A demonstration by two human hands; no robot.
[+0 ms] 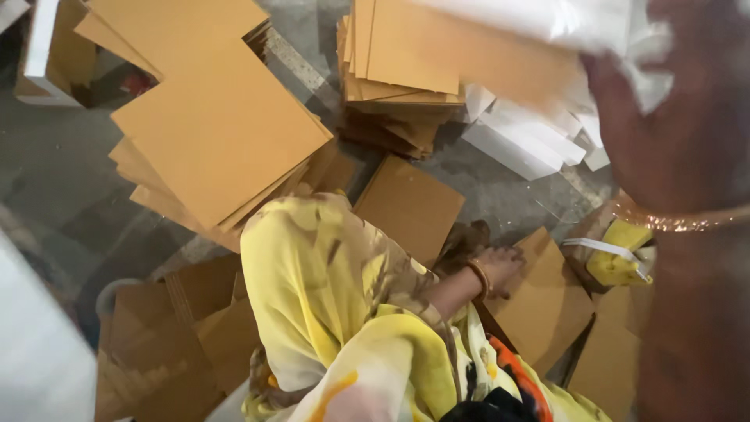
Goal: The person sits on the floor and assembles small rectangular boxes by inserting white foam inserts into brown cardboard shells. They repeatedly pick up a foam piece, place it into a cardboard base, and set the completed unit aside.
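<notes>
My left hand, with a bangle at the wrist, reaches down past my yellow patterned garment. Its curled fingers rest on the edge of a brown cardboard sheet lying on the floor; no clear grip shows. My right hand is raised close to the camera at the right, blurred, a gold bangle on its wrist. It holds a thin white plastic sheet that spreads across the top of the view. Another brown cardboard square lies just beyond my left hand.
A fanned stack of brown cardboard sheets lies at the left and another stack at top centre. White strips lie beside that one. A yellow bundle with a white strap sits at the right. Folded cartons cover the grey floor.
</notes>
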